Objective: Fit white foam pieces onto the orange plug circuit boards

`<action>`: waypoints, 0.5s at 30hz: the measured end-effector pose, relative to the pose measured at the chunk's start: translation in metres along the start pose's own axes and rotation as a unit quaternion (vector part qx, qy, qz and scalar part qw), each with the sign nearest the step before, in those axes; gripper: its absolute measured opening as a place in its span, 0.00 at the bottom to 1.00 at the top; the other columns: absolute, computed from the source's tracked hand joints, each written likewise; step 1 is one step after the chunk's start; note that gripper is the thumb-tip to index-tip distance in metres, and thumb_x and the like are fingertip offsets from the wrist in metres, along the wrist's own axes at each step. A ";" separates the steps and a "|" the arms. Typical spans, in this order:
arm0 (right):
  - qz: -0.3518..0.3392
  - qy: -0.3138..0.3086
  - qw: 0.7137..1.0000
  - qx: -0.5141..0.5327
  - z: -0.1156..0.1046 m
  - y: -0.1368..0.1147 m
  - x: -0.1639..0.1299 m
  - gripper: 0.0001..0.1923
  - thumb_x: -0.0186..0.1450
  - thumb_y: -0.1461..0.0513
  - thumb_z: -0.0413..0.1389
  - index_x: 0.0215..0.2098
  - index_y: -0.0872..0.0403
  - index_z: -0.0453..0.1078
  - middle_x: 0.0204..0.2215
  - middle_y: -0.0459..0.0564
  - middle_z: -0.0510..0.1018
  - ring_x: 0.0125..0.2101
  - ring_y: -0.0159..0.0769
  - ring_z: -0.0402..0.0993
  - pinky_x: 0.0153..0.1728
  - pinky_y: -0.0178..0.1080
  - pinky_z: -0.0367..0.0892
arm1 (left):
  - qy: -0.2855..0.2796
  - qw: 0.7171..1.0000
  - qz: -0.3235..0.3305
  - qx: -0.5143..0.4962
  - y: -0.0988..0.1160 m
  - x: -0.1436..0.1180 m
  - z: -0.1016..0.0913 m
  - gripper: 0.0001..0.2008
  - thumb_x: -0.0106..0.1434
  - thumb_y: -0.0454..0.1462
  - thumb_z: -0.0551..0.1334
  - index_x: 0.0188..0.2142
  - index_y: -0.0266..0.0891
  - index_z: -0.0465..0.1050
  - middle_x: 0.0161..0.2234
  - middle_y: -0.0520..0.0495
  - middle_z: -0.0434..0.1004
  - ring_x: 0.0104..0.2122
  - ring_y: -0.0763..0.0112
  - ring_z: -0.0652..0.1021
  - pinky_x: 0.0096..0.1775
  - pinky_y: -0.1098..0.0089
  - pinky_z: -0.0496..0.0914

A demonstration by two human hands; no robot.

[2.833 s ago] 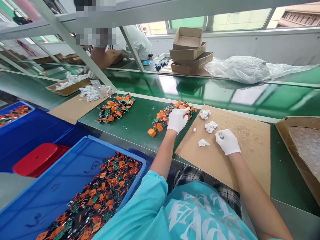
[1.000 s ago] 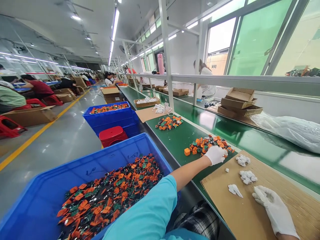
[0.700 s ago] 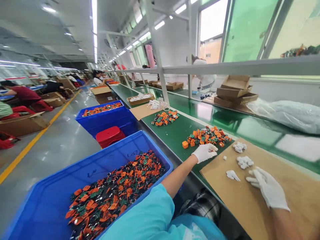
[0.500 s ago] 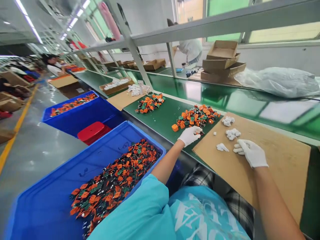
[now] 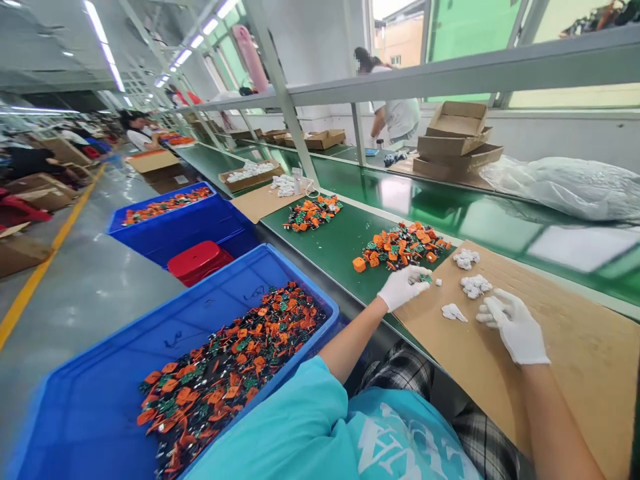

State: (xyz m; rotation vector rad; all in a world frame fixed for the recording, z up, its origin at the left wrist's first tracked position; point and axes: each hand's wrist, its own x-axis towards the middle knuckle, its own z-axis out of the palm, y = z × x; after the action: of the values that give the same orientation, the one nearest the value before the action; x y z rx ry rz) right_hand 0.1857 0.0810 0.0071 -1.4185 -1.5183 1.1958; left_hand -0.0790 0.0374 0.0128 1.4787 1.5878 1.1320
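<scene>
Pulled back from the heap of orange-and-green circuit parts (image 5: 401, 244) on the green tabletop (image 5: 335, 247), the white-gloved left hand (image 5: 401, 287) pinches one small part; the gloved right hand (image 5: 515, 325) rests fingers apart on brown cardboard sheet (image 5: 575, 347) beside white putty lumps (image 5: 475, 285).

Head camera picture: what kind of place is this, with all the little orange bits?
It looks like a factory assembly line. A long green belt runs past the seats, blue bins hold heaps of small orange and green parts, and other people work further along it.
</scene>
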 end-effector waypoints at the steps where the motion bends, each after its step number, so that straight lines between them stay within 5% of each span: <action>1: -0.004 -0.014 1.000 0.015 0.002 -0.005 -0.004 0.37 0.58 0.44 0.59 0.58 0.55 0.61 0.38 0.55 0.80 0.34 0.42 0.80 0.40 0.44 0.75 | -0.013 0.993 0.001 -0.121 0.001 -0.006 0.005 0.23 0.60 0.39 0.65 0.55 0.38 0.74 0.48 0.42 0.80 0.41 0.69 0.78 0.45 0.70 0.72; 4: -0.029 -0.053 0.998 -0.018 0.014 -0.019 -0.021 0.33 0.55 0.42 0.59 0.50 0.53 0.67 0.46 0.57 0.80 0.46 0.47 0.79 0.51 0.47 0.72 | -0.070 0.934 0.011 -0.350 0.002 -0.023 0.021 0.30 0.52 0.44 0.72 0.54 0.36 0.75 0.57 0.36 0.73 0.46 0.64 0.78 0.51 0.66 0.70; 7: -0.066 -0.072 0.992 -0.079 0.030 -0.022 -0.044 0.32 0.53 0.41 0.59 0.49 0.50 0.71 0.49 0.53 0.80 0.50 0.50 0.76 0.53 0.50 0.71 | -0.091 0.910 -0.003 -0.405 0.001 -0.040 0.037 0.34 0.52 0.51 0.72 0.55 0.36 0.76 0.56 0.36 0.74 0.49 0.60 0.78 0.56 0.62 0.67; 10: -0.157 -0.018 0.981 -0.113 0.041 -0.014 -0.063 0.24 0.58 0.44 0.56 0.48 0.45 0.71 0.45 0.51 0.81 0.45 0.52 0.79 0.51 0.57 0.72 | -0.108 0.922 -0.010 -0.372 0.003 -0.053 0.048 0.35 0.55 0.53 0.69 0.58 0.37 0.73 0.53 0.39 0.77 0.48 0.59 0.77 0.56 0.62 0.67; 15: -0.333 0.042 0.930 -0.151 0.045 0.001 -0.074 0.17 0.63 0.52 0.55 0.50 0.29 0.69 0.45 0.47 0.80 0.43 0.55 0.79 0.48 0.64 0.72 | -0.099 0.978 0.017 -0.181 0.014 -0.065 0.048 0.25 0.59 0.44 0.66 0.55 0.40 0.77 0.49 0.41 0.79 0.48 0.58 0.77 0.55 0.64 0.67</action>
State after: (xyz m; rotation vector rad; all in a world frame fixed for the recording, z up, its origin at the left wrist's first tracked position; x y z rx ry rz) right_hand 0.1532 0.0016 -0.0013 -0.9717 -1.9587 0.4945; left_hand -0.0217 -0.0201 0.0020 1.3316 1.1544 1.1798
